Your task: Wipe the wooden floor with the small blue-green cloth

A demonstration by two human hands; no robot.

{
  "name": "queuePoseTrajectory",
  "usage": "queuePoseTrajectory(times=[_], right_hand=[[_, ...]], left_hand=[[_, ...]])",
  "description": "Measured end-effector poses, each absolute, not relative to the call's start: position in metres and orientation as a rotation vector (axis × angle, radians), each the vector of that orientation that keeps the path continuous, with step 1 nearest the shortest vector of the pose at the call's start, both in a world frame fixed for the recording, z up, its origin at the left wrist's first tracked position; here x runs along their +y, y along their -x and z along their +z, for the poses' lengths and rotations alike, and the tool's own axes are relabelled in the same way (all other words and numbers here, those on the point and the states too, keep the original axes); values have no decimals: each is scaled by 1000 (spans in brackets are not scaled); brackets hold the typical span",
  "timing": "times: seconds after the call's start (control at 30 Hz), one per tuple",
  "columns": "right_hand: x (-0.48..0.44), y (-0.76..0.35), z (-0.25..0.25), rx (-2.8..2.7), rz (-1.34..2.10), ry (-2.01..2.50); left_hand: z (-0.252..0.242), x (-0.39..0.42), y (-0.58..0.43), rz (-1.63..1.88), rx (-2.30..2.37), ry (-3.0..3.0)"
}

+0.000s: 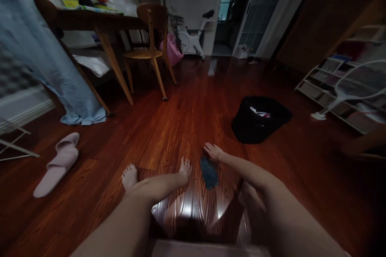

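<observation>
A small dark teal folded cloth lies flat on the wooden floor between my knees. My right hand reaches to its far end, palm down, fingers stretched out; the fingertips lie past the cloth, on or just above the floor. Whether the palm presses on the fabric is unclear. To the left of the cloth, a short gap away, my left hand is lowered at the floor with its fingers apart and nothing in it. Ahead on the right stands a black fabric basket with some white and red items inside.
Pink slippers lie on the left, near jeans hanging over a chair. A wooden chair and a cluttered table stand beyond. An exercise bike is at the back; a white shelf rack stands right.
</observation>
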State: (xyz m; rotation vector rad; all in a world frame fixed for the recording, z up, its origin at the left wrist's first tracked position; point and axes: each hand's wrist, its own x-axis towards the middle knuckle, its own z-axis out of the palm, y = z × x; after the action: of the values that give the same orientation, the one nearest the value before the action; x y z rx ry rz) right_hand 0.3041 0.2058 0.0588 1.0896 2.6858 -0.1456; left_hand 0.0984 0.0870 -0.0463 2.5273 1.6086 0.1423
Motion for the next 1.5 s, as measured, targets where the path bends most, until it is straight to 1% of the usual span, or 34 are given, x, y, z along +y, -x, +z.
queuePoseTrajectory(times=[0.13,0.2,0.33,0.47,0.6,0.67,0.77,0.83,0.9,0.97,1.03,1.17,1.27,1.3,1.37,1.5], right_hand=[[147,-318,-1,2841,-273,-1031],[116,-319,-23,2926,-344,-996],[84,-325,-40,2935,-498,-893],[100,-348,-35,2900,-586,-867],[121,-357,-36,2941,-540,-862],[126,-347,-40,2959,-459,-994],[125,-316,-49,2897,-338,-1436],[119,-293,-54,2813,-301,-1743],[109,-277,-60,2774,-289,-1888],[99,-274,-65,2832,-297,-1814],[91,-285,-65,2940,-336,-1580],[99,-324,-51,3049,-488,-1116],[121,-344,-41,3042,-578,-1010],[129,-346,-40,3036,-590,-1007],[141,-343,-43,3017,-578,-1087],[151,-310,-52,2840,-443,-1706]], left_hand=[[-37,64,-103,-384,1682,-2344],[-28,61,-113,-455,1681,-2316],[-16,67,-141,-396,1691,-2280],[-13,75,-148,-337,1732,-2240],[-14,70,-116,-338,1769,-2230],[-16,62,-98,-357,1782,-2199],[-24,47,-85,-324,1797,-2168],[-32,40,-91,-230,1877,-2168],[-42,34,-101,-81,1957,-2218],[-52,28,-103,50,1947,-2302],[-59,18,-84,105,1874,-2363],[-60,-14,31,134,1839,-2385],[-54,-28,100,167,1886,-2375],[-53,-26,99,184,1891,-2370],[-53,-15,61,222,1869,-2342],[-65,16,-67,257,1820,-2302]])
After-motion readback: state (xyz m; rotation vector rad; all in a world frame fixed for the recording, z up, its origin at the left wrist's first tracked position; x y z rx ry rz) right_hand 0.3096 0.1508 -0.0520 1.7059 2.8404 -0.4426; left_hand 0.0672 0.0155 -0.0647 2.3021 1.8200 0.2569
